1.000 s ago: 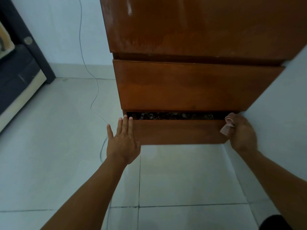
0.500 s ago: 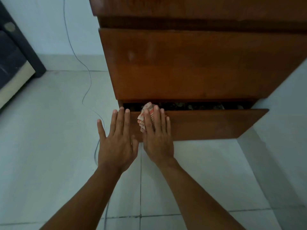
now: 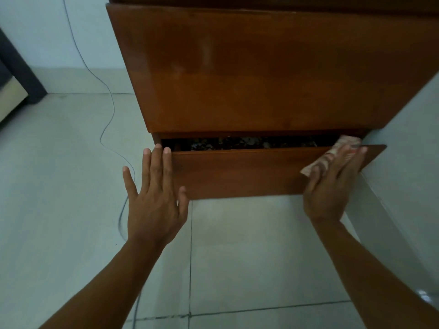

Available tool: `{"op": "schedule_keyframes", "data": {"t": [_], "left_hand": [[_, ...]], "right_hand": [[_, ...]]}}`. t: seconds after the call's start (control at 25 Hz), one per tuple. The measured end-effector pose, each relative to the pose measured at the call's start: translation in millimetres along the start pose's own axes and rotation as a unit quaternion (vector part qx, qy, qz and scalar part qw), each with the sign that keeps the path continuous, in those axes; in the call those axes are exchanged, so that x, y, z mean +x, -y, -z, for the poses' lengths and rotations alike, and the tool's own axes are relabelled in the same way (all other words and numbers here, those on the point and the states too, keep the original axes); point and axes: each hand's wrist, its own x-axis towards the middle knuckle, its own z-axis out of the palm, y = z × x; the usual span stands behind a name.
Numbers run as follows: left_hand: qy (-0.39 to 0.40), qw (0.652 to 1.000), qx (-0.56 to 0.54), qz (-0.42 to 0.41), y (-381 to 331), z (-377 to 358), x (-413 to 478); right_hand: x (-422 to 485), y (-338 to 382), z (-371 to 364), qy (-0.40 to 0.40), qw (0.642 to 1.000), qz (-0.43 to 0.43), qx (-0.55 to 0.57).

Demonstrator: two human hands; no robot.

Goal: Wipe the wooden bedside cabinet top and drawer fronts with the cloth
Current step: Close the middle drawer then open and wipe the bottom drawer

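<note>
The brown wooden bedside cabinet (image 3: 261, 74) fills the upper middle of the head view. Its bottom drawer (image 3: 237, 172) is pulled out a little, with dark clutter visible in the gap. My left hand (image 3: 154, 198) lies flat, fingers spread, against the drawer front's left end. My right hand (image 3: 332, 186) presses a patterned pinkish cloth (image 3: 332, 153) against the drawer front's right end, next to the wall. Most of the cloth is hidden under my fingers. The cabinet top is out of view.
A thin cable (image 3: 107, 129) runs down the back wall and across the pale tiled floor (image 3: 237, 257) to the left of the cabinet. A white wall (image 3: 403, 162) stands tight against the cabinet's right side. Dark furniture (image 3: 14, 74) sits at the far left.
My right hand has slid the cloth along the bottom drawer front from its left end to its right end. My left hand has stayed at the left end. The view has tilted lower.
</note>
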Motion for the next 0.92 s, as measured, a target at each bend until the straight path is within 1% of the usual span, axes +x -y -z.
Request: {"op": "schedule_keyframes", "data": {"t": [0.08,0.12,0.16,0.2,0.24,0.28,0.36,0.4,0.44,0.48,0.52,0.56,0.6,0.64,0.68,0.72,0.76,0.84,0.92], "left_hand": [[-0.002,1.0,0.002,0.011,-4.6,-1.7,0.7],[-0.003,1.0,0.0,0.017,-7.1,-2.1,0.9],[-0.003,1.0,-0.002,0.023,-8.8,-2.2,0.7],[-0.003,1.0,-0.005,0.026,-10.1,-2.2,0.9],[-0.002,1.0,-0.007,0.028,-11.4,-2.2,1.3],[-0.001,1.0,-0.006,0.029,-11.8,-1.6,1.5],[0.0,1.0,-0.005,0.028,-10.6,-1.5,0.9],[0.0,1.0,-0.004,0.026,-8.8,-1.5,0.7],[0.0,1.0,-0.004,0.024,-7.7,-1.3,0.8],[-0.001,1.0,-0.002,0.02,-6.6,-1.9,0.9],[-0.002,1.0,0.0,0.014,-5.5,-2.5,0.7],[-0.004,1.0,0.002,0.009,-4.3,-3.4,0.3],[-0.006,1.0,0.001,0.005,-2.2,-4.5,0.1],[-0.009,1.0,-0.001,0.002,0.5,-5.1,0.3],[-0.01,1.0,-0.003,-0.001,2.8,-5.9,0.6],[-0.01,1.0,-0.003,-0.004,4.7,-6.1,1.3],[-0.011,1.0,-0.002,-0.008,6.2,-6.0,1.7],[-0.018,1.0,0.001,-0.01,5.8,-5.5,1.8],[-0.021,1.0,-0.005,-0.002,2.6,-5.1,1.6]], "right_hand": [[9.6,-18.0,9.2,-0.013,0.998,-0.056,0.021],[17.6,-22.7,12.6,-0.035,0.993,-0.084,0.078],[27.0,-25.3,16.6,-0.07,0.978,-0.124,0.153],[34.7,-26.1,20.2,-0.121,0.961,-0.157,0.195],[42.5,-21.0,25.8,-0.185,0.959,-0.182,0.117],[40.9,-11.4,34.1,-0.185,0.957,-0.203,0.092],[22.2,21.0,39.3,-0.173,0.949,-0.216,0.149],[3.2,43.9,31.7,-0.14,0.949,-0.192,0.205],[-21.8,72.0,23.0,-0.068,0.963,-0.118,0.234],[-46.3,100.8,9.8,-0.012,0.976,-0.051,0.213],[-63.4,132.4,-1.3,0.035,0.975,0.001,0.22],[-75.8,156.9,-12.7,0.064,0.969,0.062,0.232],[-83.2,179.8,-20.0,0.065,0.965,0.137,0.213],[-87.3,188.8,-30.3,0.067,0.959,0.192,0.195],[-87.9,187.7,-39.0,0.072,0.957,0.226,0.169],[-85.4,178.1,-44.4,0.086,0.957,0.224,0.165],[-82.7,164.9,-44.2,0.111,0.961,0.194,0.165],[-74.3,122.3,-40.0,0.175,0.964,0.1,0.171],[-59.8,72.9,-30.9,0.184,0.972,0.076,0.129]]}}
